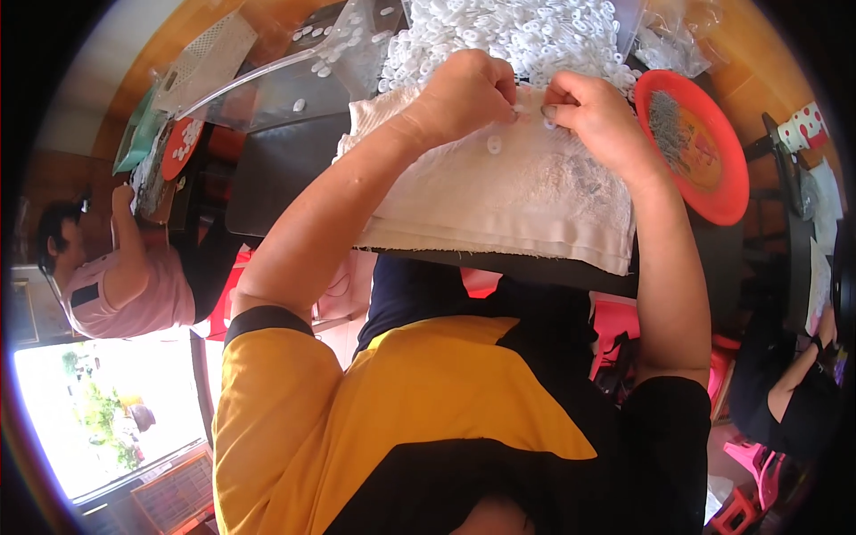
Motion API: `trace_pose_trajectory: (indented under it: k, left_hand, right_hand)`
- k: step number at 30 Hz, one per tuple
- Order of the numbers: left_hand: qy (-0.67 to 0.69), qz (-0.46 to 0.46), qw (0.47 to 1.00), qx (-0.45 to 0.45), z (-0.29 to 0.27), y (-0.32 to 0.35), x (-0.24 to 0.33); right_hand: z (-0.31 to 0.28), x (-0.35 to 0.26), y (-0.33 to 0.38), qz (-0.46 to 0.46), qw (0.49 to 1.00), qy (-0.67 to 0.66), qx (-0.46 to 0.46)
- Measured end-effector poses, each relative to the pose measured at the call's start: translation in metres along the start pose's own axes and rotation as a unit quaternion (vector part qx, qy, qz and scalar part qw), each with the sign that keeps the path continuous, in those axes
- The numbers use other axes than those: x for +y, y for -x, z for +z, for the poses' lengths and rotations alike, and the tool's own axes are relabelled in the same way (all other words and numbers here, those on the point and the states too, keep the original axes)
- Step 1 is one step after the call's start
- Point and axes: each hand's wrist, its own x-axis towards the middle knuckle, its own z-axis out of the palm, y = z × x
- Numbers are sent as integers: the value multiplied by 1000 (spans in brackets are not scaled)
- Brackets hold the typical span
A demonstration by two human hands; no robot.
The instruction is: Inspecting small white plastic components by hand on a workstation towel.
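Landmark: folded white cloth spread on dark table.

L hand at cloth's far edge, fingers curled in narrow, tips pinched on something tiny; piece itself hidden behind fingertips, can't make out what. R hand just beside it, same far edge, thumb and forefinger pressed close together, also on a small piece, prob. one of the white rings, view too poor to confirm. Hands nearly touching over cloth.

One loose white ring lies on cloth, just below L hand. Heap of white rings beyond cloth's far edge, top cut off by frame. Red plate right of cloth, holds grey pile of small metal bits, too fine to tell. Clear plastic bag left of cloth w/ a few rings on it.

Other person in pink top well left of cloth, partly cut off. Another person's arm lower right of cloth, mostly in shadow.
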Motion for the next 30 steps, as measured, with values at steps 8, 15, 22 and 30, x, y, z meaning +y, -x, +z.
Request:
trace_pose_trajectory:
  k: [8, 15, 22, 30]
  left_hand:
    - [310, -113, 944, -9, -8, 10, 12]
    - [406, -87, 910, 13, -4, 13, 17]
    - [458, -50, 885, 75, 7, 12, 35]
    - [518, -43, 846, 119, 19, 21, 41]
  right_hand:
    - [-6, -10, 3, -29, 989, -145, 13]
    - [6, -27, 8, -35, 980, -188, 51]
    - [3, -35, 11, -32, 944, -297, 141]
    - [7, -42, 16, -55, 912, -360, 189]
